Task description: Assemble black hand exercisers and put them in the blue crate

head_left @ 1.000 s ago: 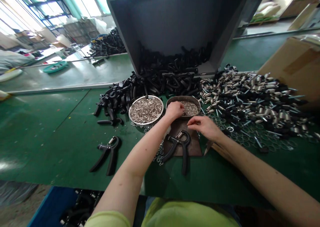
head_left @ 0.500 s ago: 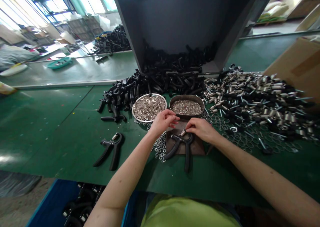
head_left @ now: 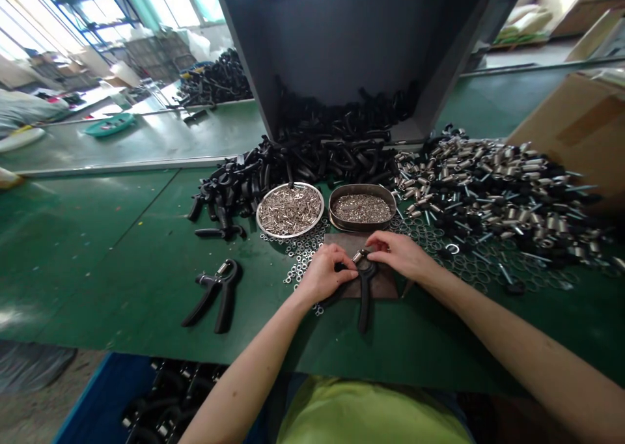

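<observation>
A black hand grip strengthener [head_left: 364, 301] with a metal spring lies on a brown metal plate [head_left: 385, 286] in front of me. My left hand [head_left: 328, 273] is closed on its left side, covering the joint and part of the left handle. My right hand [head_left: 398, 255] pinches the top right, at the end of the spring [head_left: 360, 256]; its fingertips hide what exactly they hold. A second hand grip [head_left: 222, 294] rests on the green table to the left, handles toward me.
Behind the plate stand a round dish of metal pins [head_left: 290, 211] and an oval tin of small metal parts [head_left: 362, 208]. Nuts [head_left: 297, 262] lie loose nearby. Black handles [head_left: 258, 177] spill from a grey bin [head_left: 351, 47]. Spring-and-knob parts [head_left: 508, 196] are heaped at right.
My left hand has come down from above the plate and closed on the left side of the hand grip. My right hand stays at the spring's end. The view has shifted slightly.
</observation>
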{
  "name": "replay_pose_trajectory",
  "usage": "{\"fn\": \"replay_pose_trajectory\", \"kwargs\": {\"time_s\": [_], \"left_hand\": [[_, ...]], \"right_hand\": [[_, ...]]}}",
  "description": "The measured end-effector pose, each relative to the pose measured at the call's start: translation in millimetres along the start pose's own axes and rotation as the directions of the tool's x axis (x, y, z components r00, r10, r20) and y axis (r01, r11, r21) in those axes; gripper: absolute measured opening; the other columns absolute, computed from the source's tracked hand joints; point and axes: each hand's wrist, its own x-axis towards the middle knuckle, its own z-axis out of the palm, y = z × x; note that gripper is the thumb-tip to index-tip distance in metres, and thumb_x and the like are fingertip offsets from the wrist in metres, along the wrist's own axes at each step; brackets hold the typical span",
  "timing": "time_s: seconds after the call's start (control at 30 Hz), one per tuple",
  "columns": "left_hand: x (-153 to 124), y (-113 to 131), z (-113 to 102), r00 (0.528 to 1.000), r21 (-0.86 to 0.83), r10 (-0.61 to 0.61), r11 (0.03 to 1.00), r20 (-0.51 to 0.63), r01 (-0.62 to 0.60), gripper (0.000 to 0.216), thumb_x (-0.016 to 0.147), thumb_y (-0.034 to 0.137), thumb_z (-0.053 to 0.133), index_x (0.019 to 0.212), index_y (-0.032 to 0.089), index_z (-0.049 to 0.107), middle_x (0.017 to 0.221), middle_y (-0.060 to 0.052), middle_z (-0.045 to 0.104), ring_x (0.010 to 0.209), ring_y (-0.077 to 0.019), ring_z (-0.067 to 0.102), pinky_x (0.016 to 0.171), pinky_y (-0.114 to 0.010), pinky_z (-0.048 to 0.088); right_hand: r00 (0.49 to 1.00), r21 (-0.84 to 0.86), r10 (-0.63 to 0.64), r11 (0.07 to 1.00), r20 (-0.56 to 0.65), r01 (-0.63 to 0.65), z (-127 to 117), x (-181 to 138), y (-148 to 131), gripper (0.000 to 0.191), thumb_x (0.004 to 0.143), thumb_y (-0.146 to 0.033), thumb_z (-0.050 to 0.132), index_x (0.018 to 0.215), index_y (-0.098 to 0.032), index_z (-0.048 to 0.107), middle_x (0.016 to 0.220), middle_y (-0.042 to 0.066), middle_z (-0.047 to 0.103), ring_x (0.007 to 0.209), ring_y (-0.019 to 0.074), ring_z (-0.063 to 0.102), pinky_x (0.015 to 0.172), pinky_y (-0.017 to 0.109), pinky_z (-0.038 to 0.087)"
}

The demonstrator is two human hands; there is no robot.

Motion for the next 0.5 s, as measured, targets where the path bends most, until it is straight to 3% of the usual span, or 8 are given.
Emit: {"fn": "replay_pose_trajectory", "kwargs": {"time_s": [0.2, 0.3, 0.4, 0.5], "left_hand": [[2, -3, 7, 0.999, 0.021, 0.015, 1.000, -0.031, -0.014, 0.005, 0.070, 0.025, 0.074, 0.074, 0.024, 0.073, 0.089, -0.001, 0.062, 0.092, -0.0177, 0.054, 0.088, -0.031, 0.040], [6, -2, 6, 1.000, 0.037, 0.010, 0.999, -0.003, -0.009, 0.004, 0.069, 0.025, 0.073, 0.073, 0.023, 0.072, 0.089, -0.001, 0.061, 0.093, -0.0180, 0.053, 0.089, -0.031, 0.039], [13, 0, 5, 0.996, 0.036, -0.041, 0.999, 0.079, 0.038, 0.004, 0.069, 0.024, 0.072, 0.072, 0.021, 0.071, 0.091, -0.001, 0.061, 0.092, -0.0176, 0.054, 0.088, -0.030, 0.040], [18, 3, 3, 0.980, 0.038, -0.141, 0.990, 0.141, 0.137, 0.009, 0.068, 0.023, 0.071, 0.075, 0.020, 0.069, 0.091, -0.001, 0.062, 0.090, -0.0170, 0.056, 0.082, -0.028, 0.043]], "right_hand": [[0.972, -0.299, 0.109, 0.939, -0.208, -0.170, -14, -101, 37, 0.030, 0.079, -0.045, 0.055, 0.097, -0.023, 0.061, 0.101, 0.007, 0.063, 0.092, 0.0254, 0.059, 0.073, 0.037, 0.046], [0.927, -0.436, 0.215, 0.834, -0.307, -0.338, -4, -143, 60, 0.035, 0.076, -0.052, 0.053, 0.089, -0.020, 0.058, 0.093, 0.011, 0.063, 0.087, 0.0300, 0.059, 0.067, 0.041, 0.046], [0.878, -0.412, 0.302, 0.794, -0.372, -0.448, 7, -158, 70, 0.032, 0.081, -0.050, 0.044, 0.081, -0.020, 0.054, 0.084, 0.012, 0.063, 0.081, 0.0305, 0.061, 0.065, 0.042, 0.047], [0.850, -0.264, 0.377, 0.834, -0.369, -0.485, 2, -151, 55, 0.031, 0.084, -0.047, 0.040, 0.088, -0.020, 0.055, 0.083, 0.011, 0.065, 0.073, 0.0281, 0.063, 0.061, 0.041, 0.049]]}}
